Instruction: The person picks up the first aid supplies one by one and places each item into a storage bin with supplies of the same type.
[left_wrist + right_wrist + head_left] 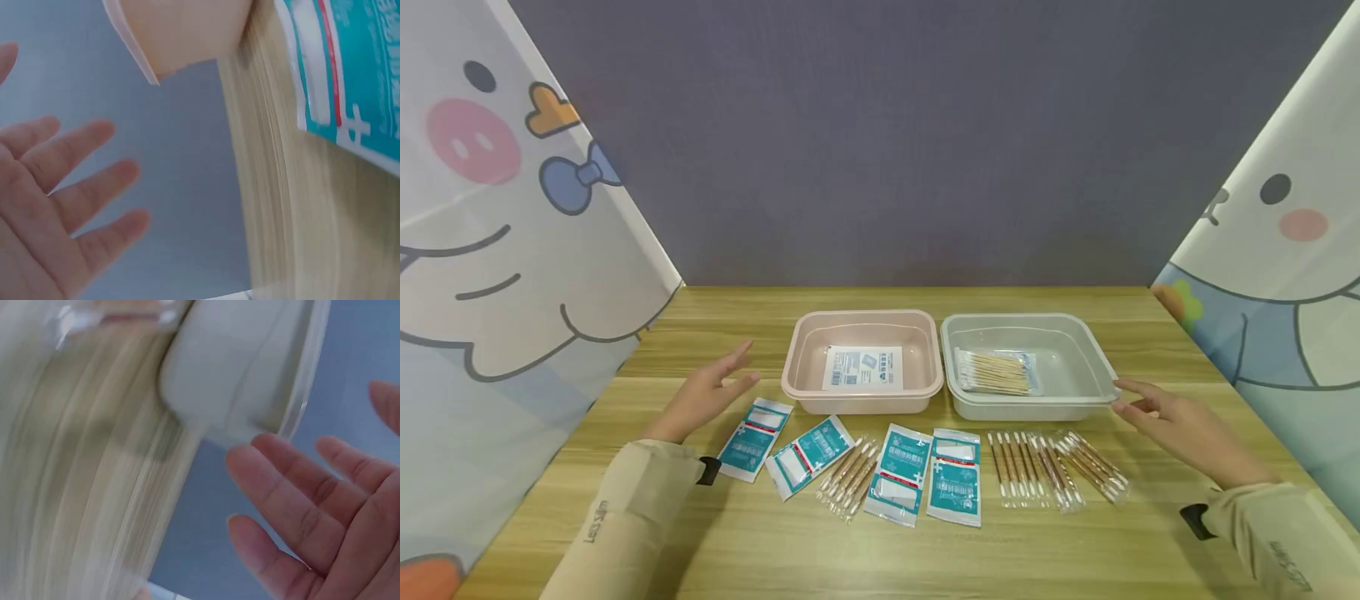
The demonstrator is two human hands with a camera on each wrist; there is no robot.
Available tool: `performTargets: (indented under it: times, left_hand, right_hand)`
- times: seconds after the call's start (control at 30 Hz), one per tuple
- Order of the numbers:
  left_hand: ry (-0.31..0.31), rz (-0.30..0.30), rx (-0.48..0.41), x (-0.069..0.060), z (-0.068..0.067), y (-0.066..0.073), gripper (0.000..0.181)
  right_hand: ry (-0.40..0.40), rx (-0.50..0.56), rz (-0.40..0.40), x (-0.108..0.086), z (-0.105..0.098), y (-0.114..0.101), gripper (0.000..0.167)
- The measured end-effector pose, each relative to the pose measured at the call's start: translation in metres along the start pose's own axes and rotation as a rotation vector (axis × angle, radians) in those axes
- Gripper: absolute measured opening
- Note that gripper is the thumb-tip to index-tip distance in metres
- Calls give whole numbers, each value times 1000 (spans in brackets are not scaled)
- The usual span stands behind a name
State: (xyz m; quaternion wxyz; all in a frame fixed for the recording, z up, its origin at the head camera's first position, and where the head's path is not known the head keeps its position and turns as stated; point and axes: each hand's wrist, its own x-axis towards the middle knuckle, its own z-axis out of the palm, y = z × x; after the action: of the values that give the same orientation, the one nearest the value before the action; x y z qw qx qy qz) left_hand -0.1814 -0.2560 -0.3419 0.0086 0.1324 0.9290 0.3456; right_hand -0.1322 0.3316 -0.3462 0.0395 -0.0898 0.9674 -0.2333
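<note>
My left hand [703,398] hovers left of the pink plastic bin [861,405], fingers spread and holding nothing; the left wrist view shows its palm [31,231] apart from the bin. Beside the right end of the pale grey bin [1030,412] is my right hand [1187,433], fingers loosely extended; whether a fingertip touches the rim I cannot tell. A white printed packet [863,368] lies in the pink bin. In the grey bin sits a clear pack of wooden-stick cotton swabs [1000,372].
Several teal-and-white packets, one a left-end packet [756,439], lie in front of the bins. Among them is a clear sleeve of brown-stick swabs [850,479]; more swab sleeves [1018,468] lie to the right. A dark panel [880,150] stands behind the wooden table [880,567].
</note>
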Motion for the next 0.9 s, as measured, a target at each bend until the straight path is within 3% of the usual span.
performTargets:
  times: [0.23,0.37,0.53,0.73,0.9]
  left_hand:
    - [-37,-135,-263,-2,-1,4,66]
    - [-60,-230,-396,0,2,6,63]
    - [-93,-297,-540,5,10,6,59]
    - [-103,-323,-590,8,17,4,58]
    - [-137,-333,-581,14,23,4,58]
  right_hand:
    - [-29,158,17,-2,4,-9,53]
    - [-105,303,45,-2,7,-13,54]
    - [-234,511,47,0,17,-19,60]
    - [-391,739,-31,4,42,-35,66]
    - [-425,781,-28,5,58,-50,68]
